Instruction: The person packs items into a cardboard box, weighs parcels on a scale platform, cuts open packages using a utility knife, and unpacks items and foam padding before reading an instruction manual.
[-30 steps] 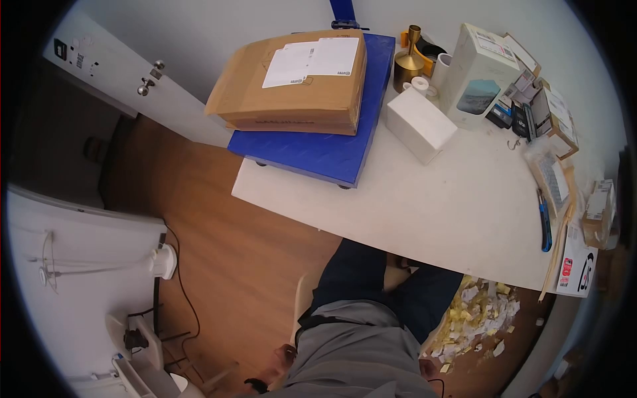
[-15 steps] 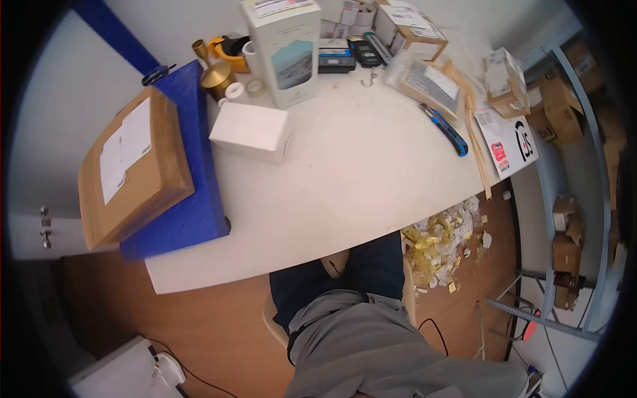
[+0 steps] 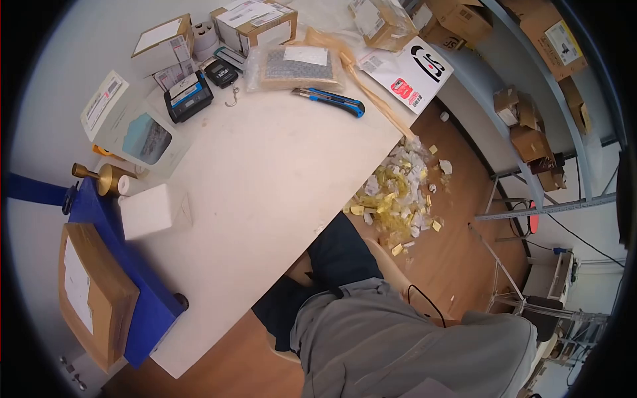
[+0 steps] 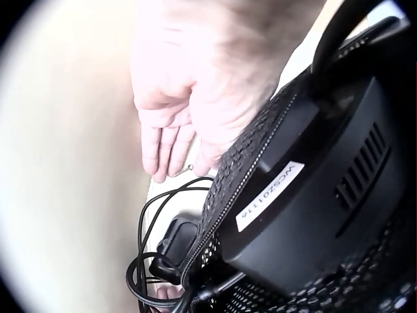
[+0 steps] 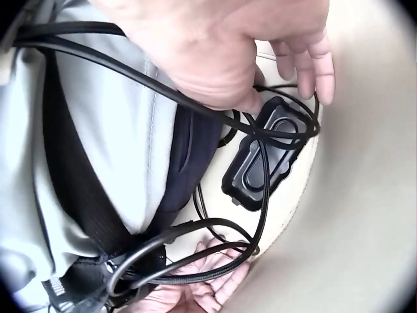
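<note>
Right-wrist view shows the right hand (image 5: 241, 39) with its fingers loosely bent and empty, just beside a black case (image 5: 251, 173) that lies on a pale seat (image 5: 283, 199), near its edge. The left hand (image 4: 195, 85) is likewise relaxed and grasps nothing. A black cable (image 5: 189, 102) loops over the case and passes close by both hands; I cannot tell whether it touches the fingers. The likeliest trouble, I judge, is a snag: lifting a hand through a loop could drag the case off the seat. Farther off, a blue-and-black knife (image 3: 330, 101) lies on the table (image 3: 265, 166); whether its blade is out is too small to tell, so careless reaching there might risk a cut.
</note>
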Available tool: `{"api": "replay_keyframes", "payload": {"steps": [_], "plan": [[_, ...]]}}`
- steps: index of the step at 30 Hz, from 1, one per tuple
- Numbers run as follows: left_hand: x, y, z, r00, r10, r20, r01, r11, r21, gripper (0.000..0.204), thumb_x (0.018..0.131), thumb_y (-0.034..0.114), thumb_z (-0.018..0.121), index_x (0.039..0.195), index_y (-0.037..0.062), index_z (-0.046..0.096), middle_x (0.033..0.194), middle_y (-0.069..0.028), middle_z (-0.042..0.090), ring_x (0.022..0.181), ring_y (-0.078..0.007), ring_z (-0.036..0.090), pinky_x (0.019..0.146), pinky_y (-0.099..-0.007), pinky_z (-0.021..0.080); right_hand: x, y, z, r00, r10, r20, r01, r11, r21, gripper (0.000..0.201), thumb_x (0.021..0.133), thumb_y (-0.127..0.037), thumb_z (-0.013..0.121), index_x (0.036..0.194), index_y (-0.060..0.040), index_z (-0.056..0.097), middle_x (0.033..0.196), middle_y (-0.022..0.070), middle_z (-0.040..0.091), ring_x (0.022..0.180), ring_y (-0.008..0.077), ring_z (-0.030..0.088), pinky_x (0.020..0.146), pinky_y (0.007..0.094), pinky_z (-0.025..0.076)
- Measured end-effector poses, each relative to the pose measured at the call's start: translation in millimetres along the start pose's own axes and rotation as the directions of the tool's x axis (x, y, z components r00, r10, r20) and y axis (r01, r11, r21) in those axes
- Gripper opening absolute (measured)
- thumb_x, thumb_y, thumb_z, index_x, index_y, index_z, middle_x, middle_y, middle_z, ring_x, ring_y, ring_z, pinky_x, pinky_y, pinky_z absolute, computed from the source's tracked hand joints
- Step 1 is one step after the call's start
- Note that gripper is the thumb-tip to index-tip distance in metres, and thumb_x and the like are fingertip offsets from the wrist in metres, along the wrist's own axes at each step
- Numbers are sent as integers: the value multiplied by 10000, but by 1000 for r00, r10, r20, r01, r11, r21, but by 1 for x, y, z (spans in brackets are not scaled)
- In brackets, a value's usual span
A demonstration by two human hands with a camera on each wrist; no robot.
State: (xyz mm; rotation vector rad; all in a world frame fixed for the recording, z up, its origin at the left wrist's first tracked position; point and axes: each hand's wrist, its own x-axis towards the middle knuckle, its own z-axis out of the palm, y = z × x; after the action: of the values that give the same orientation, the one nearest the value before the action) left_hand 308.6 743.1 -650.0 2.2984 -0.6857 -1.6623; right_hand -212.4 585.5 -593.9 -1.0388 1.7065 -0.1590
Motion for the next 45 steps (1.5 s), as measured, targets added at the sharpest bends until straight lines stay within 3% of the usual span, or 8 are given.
{"api": "replay_keyframes", "payload": {"steps": [5,13,25,35,37,40,43,45], "plan": [[9,1,-13,998,10,-62,-10,1000,6,492,983,291,663,1384,26,557,1105,-251,729,1050,-391,721,901,-425,573,24,-19,16,1000,-10,26,10,1000,20,443,1073,-363,570,1331,-6,609,1246,186,689,1127,250,662,945,375,512],[48,23,-16,961,22,-277,-47,995,-84,525,982,307,666,1405,23,538,1130,-259,720,1069,-399,713,915,-427,568,142,-102,28,979,-151,140,152,988,3,473,1079,-383,554,1358,-5,597,1283,191,675,1168,257,648,981,376,499],[7,-4,1,913,-83,-399,22,988,-154,574,982,331,670,1437,20,510,1168,-271,707,1097,-410,701,936,-430,562,165,-159,43,952,-116,282,132,991,-37,517,1087,-413,530,1399,-3,580,1339,198,654,1230,266,627,1035,377,479],[35,15,-27,907,22,-421,-55,996,-68,616,982,351,674,1463,17,486,1199,-281,697,1120,-420,692,953,-432,557,165,-201,38,973,-91,211,82,995,53,551,1093,-435,512,1430,-2,566,1381,203,639,1276,273,611,1075,379,464],[41,19,-36,904,45,-425,-70,997,-43,624,982,355,675,1469,16,481,1206,-283,695,1125,-422,690,956,-433,555,155,-231,42,937,-225,267,231,973,9,783,1081,-619,344,1514,22,471,1562,241,479,1493,349,397,1224,408,296],[45,25,-40,900,71,-429,-89,996,-22,637,981,361,676,1477,15,474,1215,-286,691,1132,-424,687,962,-433,554,157,-265,38,927,-33,374,134,959,-249,816,1070,-637,354,1554,20,386,1565,246,468,1474,382,418,1210,423,326],[60,37,-37,895,108,-432,-125,992,-12,650,981,367,677,1485,15,467,1225,-289,688,1139,-427,684,967,-434,552,144,-300,49,932,-213,293,301,906,-296,963,1004,-726,418,1570,42,296,1518,306,484,1425,426,459,1186,449,366],[62,42,-32,890,120,-441,-140,990,-15,658,981,371,678,1490,14,462,1231,-290,686,1144,-429,682,970,-435,551,143,-311,56,937,-192,293,299,874,-383,993,987,-732,448,1577,44,257,1523,317,467,1423,433,458,1182,451,373]]}}
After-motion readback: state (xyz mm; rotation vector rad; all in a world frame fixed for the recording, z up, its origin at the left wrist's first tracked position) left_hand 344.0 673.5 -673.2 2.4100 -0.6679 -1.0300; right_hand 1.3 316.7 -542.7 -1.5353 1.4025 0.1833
